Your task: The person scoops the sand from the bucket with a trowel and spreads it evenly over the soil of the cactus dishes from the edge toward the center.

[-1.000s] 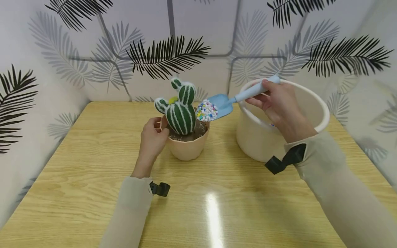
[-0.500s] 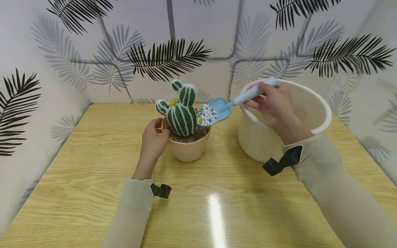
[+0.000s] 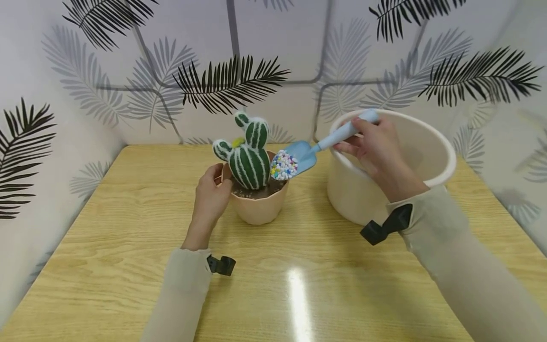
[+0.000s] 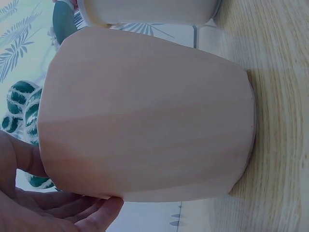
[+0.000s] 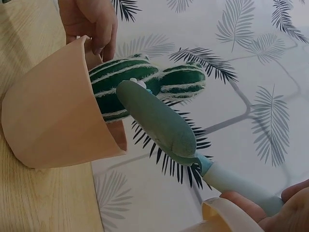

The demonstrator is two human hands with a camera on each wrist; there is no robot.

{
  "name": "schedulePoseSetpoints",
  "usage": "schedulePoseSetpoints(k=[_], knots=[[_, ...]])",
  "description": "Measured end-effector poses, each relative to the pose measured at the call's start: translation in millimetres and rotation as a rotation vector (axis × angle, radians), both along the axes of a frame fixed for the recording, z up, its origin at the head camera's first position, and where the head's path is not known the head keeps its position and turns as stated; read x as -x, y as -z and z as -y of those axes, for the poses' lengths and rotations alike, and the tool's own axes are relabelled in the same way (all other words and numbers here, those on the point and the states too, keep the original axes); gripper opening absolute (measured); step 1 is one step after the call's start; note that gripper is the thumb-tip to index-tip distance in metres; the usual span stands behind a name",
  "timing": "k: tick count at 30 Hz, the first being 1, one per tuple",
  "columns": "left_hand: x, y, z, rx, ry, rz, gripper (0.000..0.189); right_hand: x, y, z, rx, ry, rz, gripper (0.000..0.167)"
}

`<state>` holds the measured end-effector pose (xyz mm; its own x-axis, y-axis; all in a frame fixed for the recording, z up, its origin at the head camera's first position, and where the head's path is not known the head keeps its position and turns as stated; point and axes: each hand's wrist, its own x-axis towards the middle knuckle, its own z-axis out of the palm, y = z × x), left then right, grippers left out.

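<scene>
A peach-coloured flower pot (image 3: pixel 258 210) stands on the table, holding brown soil and a green toy cactus (image 3: pixel 249 166) with white fuzzy stripes. My left hand (image 3: pixel 209 197) grips the pot's left rim, thumb at the inside and fingers outside, as the left wrist view also shows. My right hand (image 3: pixel 380 154) grips the handle of a light blue trowel (image 3: pixel 305 154). Small white and coloured beads (image 3: pixel 284 165) fill the front of its blade, which overlaps the pot's right rim in the head view. From the right wrist the blade's underside (image 5: pixel 157 123) shows beside the cactus.
A large cream bucket (image 3: pixel 354 194) stands right of the pot, under my right forearm and hand. The wooden table (image 3: pixel 128 237) ends at a wall covering with a leaf pattern (image 3: pixel 273 57) behind and at both sides.
The trowel with its beads has come down a little over the pot's right rim, and my right hand has shifted slightly left. My left hand keeps its grip on the pot.
</scene>
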<state>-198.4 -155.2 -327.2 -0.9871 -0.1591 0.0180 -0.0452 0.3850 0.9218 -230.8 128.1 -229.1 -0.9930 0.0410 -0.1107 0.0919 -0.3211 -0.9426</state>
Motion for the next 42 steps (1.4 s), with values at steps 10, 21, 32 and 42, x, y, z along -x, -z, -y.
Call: schedulePoseSetpoints(k=[10,21,32,42], knots=[[-1.4,1.1,0.9,-0.003,0.022,0.004,0.050,-2.0,1.5,3.7,0.004,0.007,-0.002,0.005],[-7.9,6.2,-11.6,0.154,-0.029,-0.117,0.052,-3.7,2.0,3.6,0.001,0.016,-0.005,0.005],[-20.4,5.4,-17.9,0.169,-0.066,-0.110,0.053,-2.5,2.2,6.5,0.010,0.018,-0.032,0.004],[-23.0,7.2,6.9,0.189,0.358,-0.073,0.088,-5.2,3.6,6.2,-0.025,0.005,-0.021,0.003]])
